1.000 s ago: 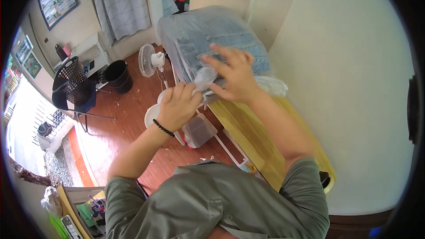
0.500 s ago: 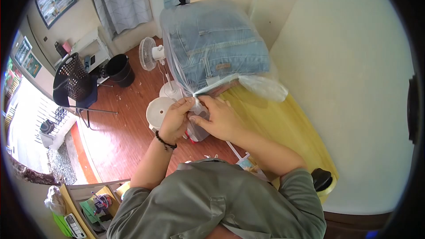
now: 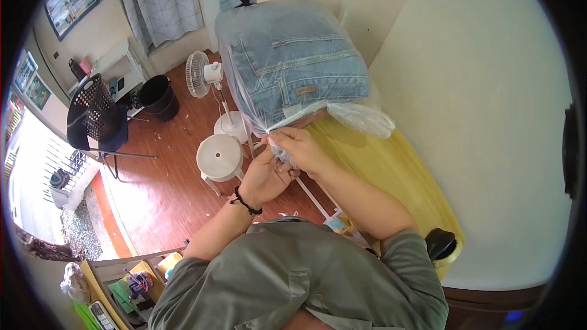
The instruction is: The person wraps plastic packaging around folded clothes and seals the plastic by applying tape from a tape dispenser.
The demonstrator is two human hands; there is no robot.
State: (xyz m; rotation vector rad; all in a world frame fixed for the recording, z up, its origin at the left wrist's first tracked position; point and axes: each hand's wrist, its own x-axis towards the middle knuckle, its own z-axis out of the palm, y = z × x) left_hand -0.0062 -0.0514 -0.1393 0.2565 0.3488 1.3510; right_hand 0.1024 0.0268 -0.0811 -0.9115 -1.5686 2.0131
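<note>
Bag (image 3: 287, 30), clear plastic, is lying at the far end of the bench (image 3: 385, 174), covering that end from edge to edge, its gathered neck (image 3: 268, 132) pointing toward the person. Bench, yellow-topped, is running along the wall (image 3: 483, 128) on the right; its near end is bearing a black object (image 3: 441, 244) at the rounded corner, too dark to identify. Jeans (image 3: 306, 79), pale blue and folded, are filling the bag; seams and a small brown patch (image 3: 306, 90) are showing through the film. A whitish bunch of plastic (image 3: 365, 120) is lying beside the jeans, toward the right edge of the bench.

Floor, left of bench: black basket (image 3: 96, 113) is sitting on the chair (image 3: 115, 142); white fan (image 3: 205, 74) is standing upright near the bench; black bucket (image 3: 160, 101) is standing between basket and fan. White stool (image 3: 219, 157) is standing nearer the person, just in front of the fan's base (image 3: 232, 123).

Right hand (image 3: 298, 150) is reaching over the left edge of the bench, thumb and forefinger closing together on the neck in a pinch. Left hand (image 3: 269, 177) is turning its palm upward just below, fingers curling around the loose plastic (image 3: 282, 154) beyond the neck; exact fingertip contact is partly hidden. Both hands are touching the bag, very near each other. Black beaded bracelet (image 3: 244, 203) is circling the left wrist.
</note>
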